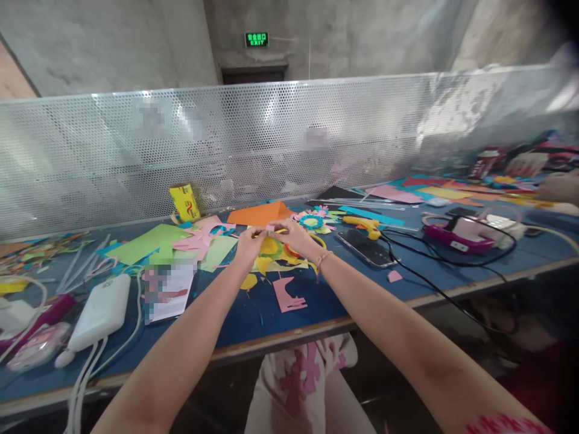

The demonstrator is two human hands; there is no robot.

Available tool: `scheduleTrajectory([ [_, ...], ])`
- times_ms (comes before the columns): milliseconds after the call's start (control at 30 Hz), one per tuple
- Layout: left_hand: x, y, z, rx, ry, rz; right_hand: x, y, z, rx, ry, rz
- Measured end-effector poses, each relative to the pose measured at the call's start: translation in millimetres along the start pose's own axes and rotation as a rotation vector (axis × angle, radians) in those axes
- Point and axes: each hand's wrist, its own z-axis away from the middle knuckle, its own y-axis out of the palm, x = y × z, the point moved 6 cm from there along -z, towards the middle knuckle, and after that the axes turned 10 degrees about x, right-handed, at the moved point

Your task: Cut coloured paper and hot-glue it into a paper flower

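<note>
Both my hands meet above the middle of the table, fingers pinched together around a thin yellow paper strip [282,231]. My left hand [250,242] grips one end and my right hand [293,235] the other, with fingertips almost touching. Part of the strip is hidden by the fingers. Just below lie a yellow and green paper piece [270,248] and other yellow scraps. A blue paper flower [312,222] rests beyond my right hand. Nearer the table edge are a cut pink paper piece [288,295] and a yellow paper disc [248,281].
A yellow glue gun [363,225] and a phone [367,248] lie to the right, near black cables and a purple power strip [459,241]. Left are a white power bank [100,311], green paper [151,243] and a yellow packet [184,203]. A perforated metal screen [253,138] borders the back.
</note>
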Motion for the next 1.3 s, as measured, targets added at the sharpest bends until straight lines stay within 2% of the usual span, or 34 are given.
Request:
scheduleTrajectory([
  [100,-2,-2.1,0,-0.008,-0.022,0.066,-6,-1,-1,-0.007,0.028,-0.005],
  [233,1,-3.1,2,0.008,-0.176,0.186,-8,-1,-1,0.002,0.08,-0.08],
  [300,0,-2.7,3,0.023,-0.208,0.209,-8,-1,0,-0.01,0.12,-0.138],
  [467,-2,-2.6,3,0.056,-0.148,0.194,-6,-1,2,-0.018,0.161,-0.176],
  [633,4,-8.6,-2,0.046,-0.107,0.02,-5,6,6,0.032,0.227,-0.168],
  [800,7,-9.6,-5,0.059,-0.144,-0.077,-3,12,8,0.087,0.269,-0.133],
  [933,4,-6.0,-3,0.121,-0.163,-0.057,-2,12,7,0.093,0.244,-0.124],
  [1133,6,-7.4,0,0.114,-0.253,-0.016,2,13,6,0.087,0.244,-0.083],
  [1300,6,-10.1,-2,0.098,-0.214,-0.088,-2,15,8,0.088,0.29,-0.119],
])
